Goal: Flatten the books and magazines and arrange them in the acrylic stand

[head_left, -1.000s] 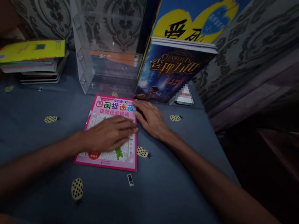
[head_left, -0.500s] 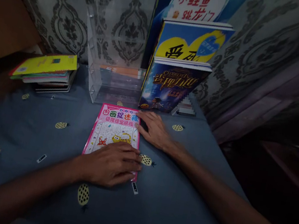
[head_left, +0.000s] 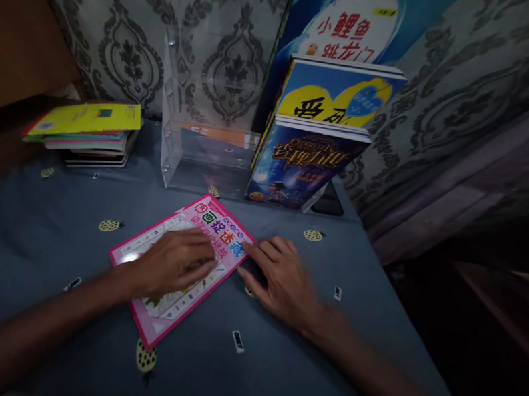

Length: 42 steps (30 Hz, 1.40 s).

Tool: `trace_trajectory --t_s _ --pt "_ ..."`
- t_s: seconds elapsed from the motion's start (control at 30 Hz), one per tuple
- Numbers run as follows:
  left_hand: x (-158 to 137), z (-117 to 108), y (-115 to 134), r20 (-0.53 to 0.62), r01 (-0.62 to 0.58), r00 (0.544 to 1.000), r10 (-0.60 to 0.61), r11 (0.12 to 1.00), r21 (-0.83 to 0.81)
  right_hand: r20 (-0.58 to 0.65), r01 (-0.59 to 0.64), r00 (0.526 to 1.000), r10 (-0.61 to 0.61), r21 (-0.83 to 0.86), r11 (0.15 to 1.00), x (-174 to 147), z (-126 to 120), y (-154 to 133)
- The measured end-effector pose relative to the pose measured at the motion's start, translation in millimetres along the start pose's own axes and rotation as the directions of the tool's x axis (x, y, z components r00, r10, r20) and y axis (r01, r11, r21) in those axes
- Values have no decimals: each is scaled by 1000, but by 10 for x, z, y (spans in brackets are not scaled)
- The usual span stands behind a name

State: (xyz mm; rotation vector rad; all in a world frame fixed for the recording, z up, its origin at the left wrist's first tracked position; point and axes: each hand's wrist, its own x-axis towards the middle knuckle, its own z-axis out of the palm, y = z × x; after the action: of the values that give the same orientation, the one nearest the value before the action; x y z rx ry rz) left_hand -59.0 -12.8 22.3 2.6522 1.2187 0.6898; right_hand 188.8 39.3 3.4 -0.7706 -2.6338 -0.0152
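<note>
So your pink book [head_left: 218, 234] slants near-left to far-right, your left hand [head_left: 177, 259] over its cover, fingers loosely bent, right hand [head_left: 284, 284] spread at its title-end corner.

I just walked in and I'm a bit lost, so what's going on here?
A person has both hands at a pink book lying at an angle on the blue cloth. The left hand rests across its cover; the fingers of the right hand are at its right-hand corner. Behind, upright books stand at the right of a clear rack. Another stack of books lies farther left.
</note>
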Motion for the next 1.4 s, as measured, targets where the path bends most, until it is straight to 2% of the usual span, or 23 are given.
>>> trace_trajectory --t_s 0.07,0.17,0.27,0.37,0.47,0.57,0.83,1.17,1.4 --pt "-25 71 -139 -82 63 995 -50 984 166 -3 8 1000 -8 0 1000 2 -19 0" --pt "-68 167 -274 -81 124 991 -106 953 276 3 15 1000 -15 45 999 126 -11 21" --pt "-83 208 -293 -43 156 988 -150 942 298 7 42 999 -44 219 975 407 106 39" --pt "-75 203 -268 -22 151 988 -151 942 299 14 88 995 -101 381 920 746 339 79" --pt "-73 201 -266 -33 156 988 -153 944 290 85 58 991 -101 407 912 988 568 171" --pt "-84 217 -286 -53 178 984 -170 945 275 151 19 985 -79 362 932 1050 669 270" --pt "-85 208 -256 -12 229 972 -235 932 282 190 -61 982 10 267 962 832 520 236" --pt "-62 171 -219 55 263 955 -293 915 308 147 -83 988 53 208 975 233 309 77" --pt "-159 58 -456 66 274 950 -306 914 301 115 -47 993 29 159 986 98 256 71"
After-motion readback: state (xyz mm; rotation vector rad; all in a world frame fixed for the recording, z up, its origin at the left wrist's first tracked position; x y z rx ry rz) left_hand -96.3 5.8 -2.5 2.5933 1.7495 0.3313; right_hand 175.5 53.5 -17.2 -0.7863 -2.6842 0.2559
